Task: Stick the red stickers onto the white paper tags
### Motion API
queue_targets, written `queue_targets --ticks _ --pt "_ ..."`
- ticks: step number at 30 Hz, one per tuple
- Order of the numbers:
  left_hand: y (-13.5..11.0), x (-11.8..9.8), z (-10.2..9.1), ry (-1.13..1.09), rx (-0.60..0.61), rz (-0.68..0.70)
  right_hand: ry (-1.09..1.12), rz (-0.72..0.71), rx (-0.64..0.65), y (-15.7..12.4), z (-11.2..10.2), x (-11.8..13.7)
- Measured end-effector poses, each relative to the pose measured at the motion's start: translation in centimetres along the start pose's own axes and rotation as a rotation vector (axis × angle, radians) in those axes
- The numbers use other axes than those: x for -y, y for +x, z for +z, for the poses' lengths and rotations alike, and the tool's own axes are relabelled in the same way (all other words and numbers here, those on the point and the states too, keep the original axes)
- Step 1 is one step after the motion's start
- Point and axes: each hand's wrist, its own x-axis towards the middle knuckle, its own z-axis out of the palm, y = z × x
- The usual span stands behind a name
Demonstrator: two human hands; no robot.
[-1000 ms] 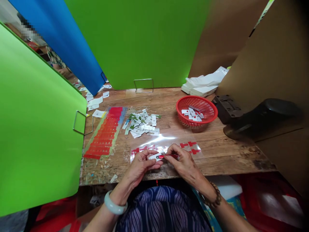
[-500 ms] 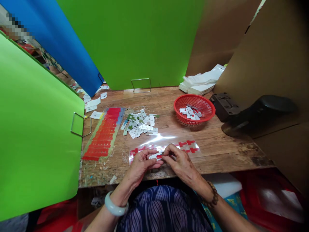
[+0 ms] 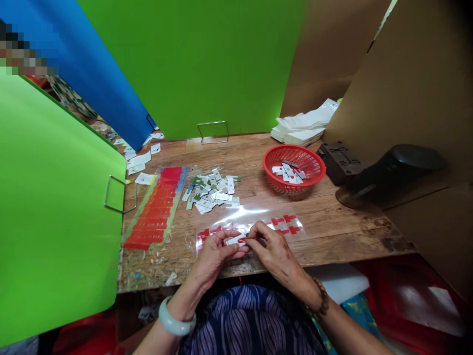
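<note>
Near the table's front edge, my left hand [image 3: 218,249] is closed on a small flat white piece [image 3: 233,240] with a red patch at its right end. The thumb and fingers of my right hand [image 3: 271,246] are pinched at that red end; whether they grip the piece or a bit of red film is too small to tell. Beneath and behind both hands lies a clear plastic sheet [image 3: 254,213] bearing red T-shaped stickers [image 3: 294,230]. Beyond it is a loose pile of white and green flat pieces [image 3: 212,192].
A red plastic basket [image 3: 266,170] holds several white pieces with red marks. Orange-red strips [image 3: 151,217] lie at left. White paper [image 3: 305,129] is stacked behind. A dark metal block [image 3: 342,162] and black object [image 3: 399,162] stand right. Green boards [image 3: 192,64] border the table.
The view has shifted slightly, so the table appears a little further left. Both hands stay together at the white piece, with only small finger movement.
</note>
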Motion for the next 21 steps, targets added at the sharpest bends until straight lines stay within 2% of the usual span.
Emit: queue_targets --ticks 10,21 --pt "0.45 0.62 -0.20 0.027 -0.045 0.060 0.020 0.001 -0.001 -0.03 0.25 0.01" --pt "0.88 0.86 -0.42 0.131 -0.119 0.149 0.095 0.110 -0.002 -0.09 0.63 0.57"
